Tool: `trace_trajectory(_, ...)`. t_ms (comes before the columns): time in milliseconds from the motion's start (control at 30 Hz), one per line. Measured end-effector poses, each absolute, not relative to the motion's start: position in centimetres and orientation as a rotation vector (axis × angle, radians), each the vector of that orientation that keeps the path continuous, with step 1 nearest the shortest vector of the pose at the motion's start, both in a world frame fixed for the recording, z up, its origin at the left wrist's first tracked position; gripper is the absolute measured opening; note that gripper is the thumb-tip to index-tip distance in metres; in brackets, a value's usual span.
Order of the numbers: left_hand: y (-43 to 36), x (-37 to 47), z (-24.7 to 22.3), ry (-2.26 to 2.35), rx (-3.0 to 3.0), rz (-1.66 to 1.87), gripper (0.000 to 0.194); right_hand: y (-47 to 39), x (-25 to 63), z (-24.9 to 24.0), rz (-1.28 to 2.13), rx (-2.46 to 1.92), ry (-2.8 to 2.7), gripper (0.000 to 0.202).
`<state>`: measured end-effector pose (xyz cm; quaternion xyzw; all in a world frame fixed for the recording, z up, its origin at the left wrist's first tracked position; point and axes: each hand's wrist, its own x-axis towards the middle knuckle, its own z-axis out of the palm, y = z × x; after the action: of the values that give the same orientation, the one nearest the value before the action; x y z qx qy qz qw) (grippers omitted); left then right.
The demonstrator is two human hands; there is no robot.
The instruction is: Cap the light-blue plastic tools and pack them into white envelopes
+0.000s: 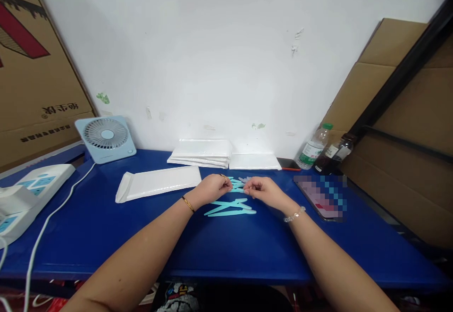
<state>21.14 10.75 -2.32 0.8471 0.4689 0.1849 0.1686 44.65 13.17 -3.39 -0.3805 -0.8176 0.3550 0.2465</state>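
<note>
Both hands, left hand [211, 188] and right hand [262, 190], pinch turquoise plastic sticks [236, 184] together above the blue counter [226, 246], aligning them.

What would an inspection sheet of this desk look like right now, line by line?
Surface: blue table, mostly bare at the front.
Job's things: turquoise sticks lying between and in front of the hands.
Clutter: white padded envelope, stack of white envelopes, phone, two bottles.
Hands: left hand and right hand both pinch sticks at the fingertips.
Cables: white cable running off the front edge; power strip at left.
Surroundings: white wall, small fan, cardboard boxes both sides.
</note>
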Motion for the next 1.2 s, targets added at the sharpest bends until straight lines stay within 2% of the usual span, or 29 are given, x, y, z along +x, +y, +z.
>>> trace_trajectory(133, 10.6, 21.2, -2.7, 1.322, 2.466, 0.389, 0.021, 13.3, 45.3, -3.0, 1.043, -1.046, -2.343, 0.025)
trace_trajectory(267, 10.6, 21.0, -2.9, 1.454, 2.627, 0.379, 0.027, 14.5, 46.6, -3.2, 0.678, -1.198, -2.268, 0.021)
trace_trajectory(333, 10.5, 21.1, -2.8, 1.46, 2.654, 0.35, 0.023, 14.9, 47.1, -3.4, 0.538, -1.247, -2.262, 0.019)
trace_trajectory(633, 9.7, 21.8, -2.2, 1.118, 2.579, 0.287, 0.017, 15.5, 47.4, -4.0, 0.369, -1.283, -2.32, 0.019)
trace_trajectory(767, 9.7, 21.9, -2.6, 1.235, 2.56, 0.371, 0.026, 15.6, 47.0, -4.4, 0.349, -1.253, -2.367, 0.018)
trace_trajectory(967, 9.9, 21.7, -2.8, 1.125, 2.56, 0.282, 0.018, 15.7, 46.2, -5.0, 0.374, -1.256, -2.382, 0.009)
trace_trajectory(1100, 10.6, 21.0, -3.0, 1.384, 2.617, 0.383, 0.028, 15.8, 46.6, -5.1, 0.446, -1.268, -2.395, 0.009)
trace_trajectory(1200, 11.2, 20.5, -3.3, 1.546, 2.632, 0.379, 0.022, 15.7, 46.9, -5.1, 0.539, -1.291, -2.381, 0.01)
